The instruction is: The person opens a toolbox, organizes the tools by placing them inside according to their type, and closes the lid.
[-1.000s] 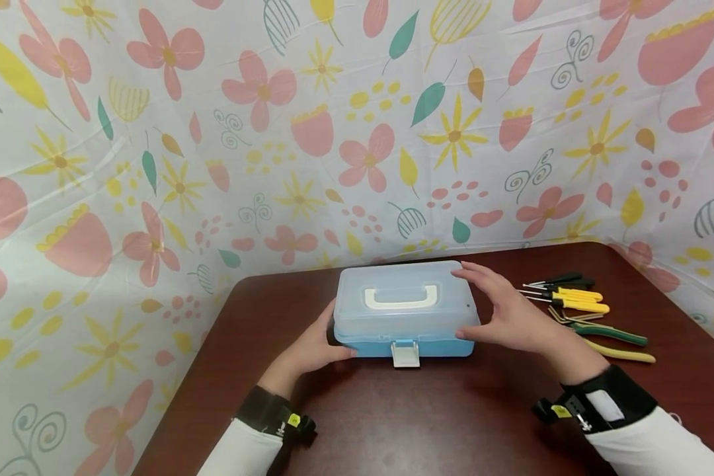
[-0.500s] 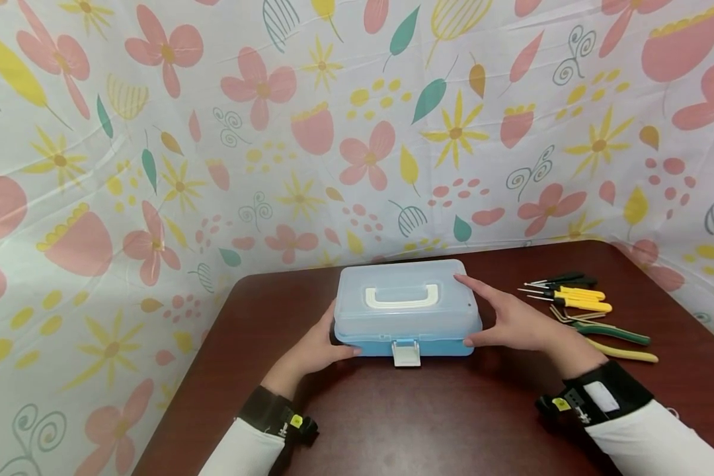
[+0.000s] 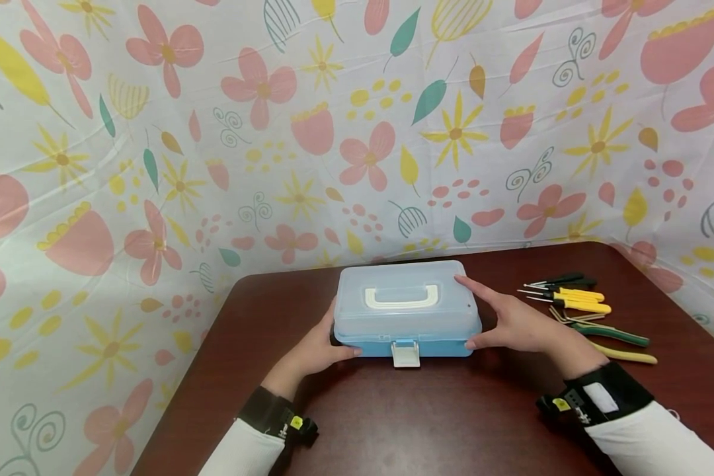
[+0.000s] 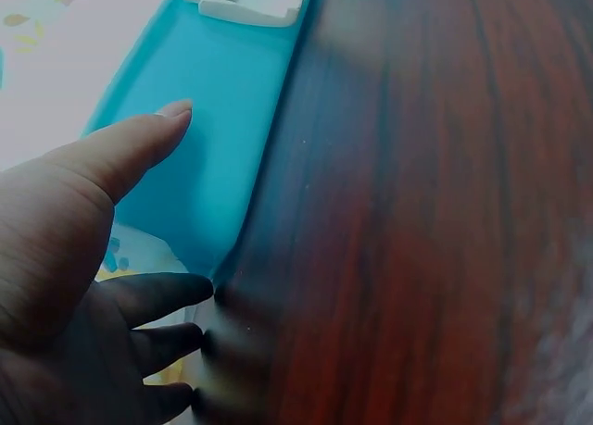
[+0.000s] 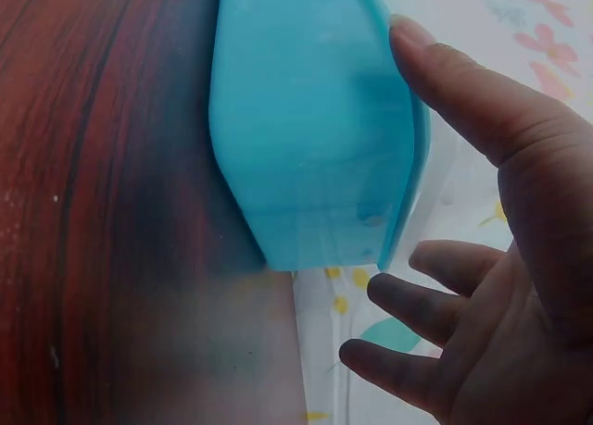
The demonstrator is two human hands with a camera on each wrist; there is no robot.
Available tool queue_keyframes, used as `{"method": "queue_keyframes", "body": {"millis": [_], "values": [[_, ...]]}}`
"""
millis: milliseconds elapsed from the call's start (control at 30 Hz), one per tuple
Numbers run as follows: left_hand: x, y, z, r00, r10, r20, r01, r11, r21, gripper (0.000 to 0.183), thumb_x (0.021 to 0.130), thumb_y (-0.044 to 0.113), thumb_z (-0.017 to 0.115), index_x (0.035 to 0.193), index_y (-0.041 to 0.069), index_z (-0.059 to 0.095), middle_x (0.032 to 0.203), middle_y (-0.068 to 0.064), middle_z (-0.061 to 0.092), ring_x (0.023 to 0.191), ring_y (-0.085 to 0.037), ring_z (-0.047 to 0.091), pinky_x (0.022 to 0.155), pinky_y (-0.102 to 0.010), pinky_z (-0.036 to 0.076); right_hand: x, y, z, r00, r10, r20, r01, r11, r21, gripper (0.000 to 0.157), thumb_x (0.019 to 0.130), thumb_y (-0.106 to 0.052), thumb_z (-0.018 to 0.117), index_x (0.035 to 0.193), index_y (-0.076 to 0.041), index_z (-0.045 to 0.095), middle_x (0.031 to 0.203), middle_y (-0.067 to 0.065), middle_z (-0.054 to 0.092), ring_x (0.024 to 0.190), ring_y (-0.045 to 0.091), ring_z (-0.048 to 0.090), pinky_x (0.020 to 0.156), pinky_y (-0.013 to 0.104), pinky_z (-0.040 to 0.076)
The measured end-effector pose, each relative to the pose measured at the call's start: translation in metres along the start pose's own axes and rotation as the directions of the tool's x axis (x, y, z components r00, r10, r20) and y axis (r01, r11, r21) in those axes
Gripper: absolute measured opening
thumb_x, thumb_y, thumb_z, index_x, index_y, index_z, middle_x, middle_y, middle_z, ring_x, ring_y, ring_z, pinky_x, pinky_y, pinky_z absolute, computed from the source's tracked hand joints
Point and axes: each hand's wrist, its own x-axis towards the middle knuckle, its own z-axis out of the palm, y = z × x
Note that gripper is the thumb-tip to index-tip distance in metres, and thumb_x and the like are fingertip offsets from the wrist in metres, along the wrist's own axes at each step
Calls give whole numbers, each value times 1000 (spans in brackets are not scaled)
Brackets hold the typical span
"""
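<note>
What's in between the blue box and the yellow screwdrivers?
In the head view, the right hand and some bare table lie between the box and the screwdrivers.

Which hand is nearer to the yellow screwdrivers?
The right. The right hand is at the end of the box toward the yellow screwdrivers; the left hand is at the opposite end, with the box between it and them.
</note>
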Motion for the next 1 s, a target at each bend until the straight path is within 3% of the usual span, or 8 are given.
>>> {"method": "queue_keyframes", "body": {"millis": [300,667,900,1000], "values": [[0,3,0,1000,-24,1,24,1000,6,124,79,37,89,160,53,-2,167,14,28,144,-18,41,120,-56,32,-1,0,0,1000,8,0,-8,1000,2,120,72,-63,85,164,-46,10,168,15,32,117,25,59,99,55,51],[-1,3,0,999,-35,12,35,999,0,123,79,37,90,160,54,-1,162,13,36,138,-18,46,118,-53,36,-2,1,3,1000,11,-21,-11,1000,-2,118,72,-65,84,163,-46,12,168,13,33,139,33,51,108,64,45],[-4,7,-1,998,-58,15,57,998,18,121,80,35,88,160,54,-1,159,9,41,135,-18,50,117,-51,39,-1,0,3,998,8,-58,-9,1000,-10,113,73,-67,82,163,-46,17,166,11,38,140,34,50,108,64,45],[-4,8,-1,998,-65,20,64,998,22,115,81,35,87,160,52,6,152,6,49,119,-19,61,106,-46,49,0,-2,3,998,7,-64,-8,1000,-12,112,72,-68,82,163,-46,19,164,11,40,140,34,51,108,64,45]]}}
